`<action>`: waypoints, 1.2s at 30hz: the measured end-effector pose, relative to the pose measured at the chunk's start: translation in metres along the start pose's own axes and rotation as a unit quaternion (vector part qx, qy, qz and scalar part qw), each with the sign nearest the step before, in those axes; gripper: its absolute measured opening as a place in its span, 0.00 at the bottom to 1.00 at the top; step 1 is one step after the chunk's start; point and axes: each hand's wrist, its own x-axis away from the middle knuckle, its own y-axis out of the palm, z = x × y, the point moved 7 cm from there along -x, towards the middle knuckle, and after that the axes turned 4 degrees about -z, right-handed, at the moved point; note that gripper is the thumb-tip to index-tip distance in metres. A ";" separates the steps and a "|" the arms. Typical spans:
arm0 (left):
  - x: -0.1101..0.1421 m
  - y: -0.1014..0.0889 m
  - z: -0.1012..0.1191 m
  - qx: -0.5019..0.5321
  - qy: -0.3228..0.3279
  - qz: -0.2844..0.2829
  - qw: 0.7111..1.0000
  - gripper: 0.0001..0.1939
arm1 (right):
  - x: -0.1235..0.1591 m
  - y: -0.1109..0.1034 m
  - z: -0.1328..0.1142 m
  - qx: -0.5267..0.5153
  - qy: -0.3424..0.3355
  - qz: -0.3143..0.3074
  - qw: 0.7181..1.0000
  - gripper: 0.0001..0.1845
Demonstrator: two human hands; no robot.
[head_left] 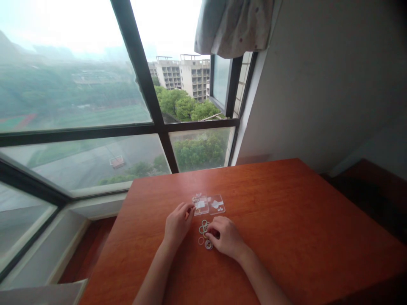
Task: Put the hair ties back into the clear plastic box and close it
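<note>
A small pile of thin, pale-coloured hair ties lies on the table, a pink one and a few overlapping ones nearest to me. My right hand is over the right side of this pile, thumb and index finger closed on a hair tie among the others. Beyond the pile is a clear plastic box, its lid folded open to the right. My left hand is at the left side of the box, fingertips pinched at a yellowish hair tie. More hair ties show at the box's far left corner.
The reddish-brown wooden table extends to the right and towards me. Along its far edge stands a dark-framed window, with one pane swung outwards. A curtain hangs above, and a plain wall rises at the right.
</note>
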 end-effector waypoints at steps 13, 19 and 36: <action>0.000 -0.004 0.006 0.024 0.005 -0.007 1.000 0.11 | 0.001 0.001 0.003 -0.006 -0.005 0.001 1.000 0.04; 0.003 0.000 0.022 0.043 0.045 -0.039 0.997 0.12 | -0.001 -0.007 0.014 -0.121 0.025 0.056 0.991 0.03; 0.012 0.028 0.043 0.066 0.105 -0.163 0.979 0.10 | 0.000 -0.016 0.023 -0.211 0.054 0.112 0.970 0.07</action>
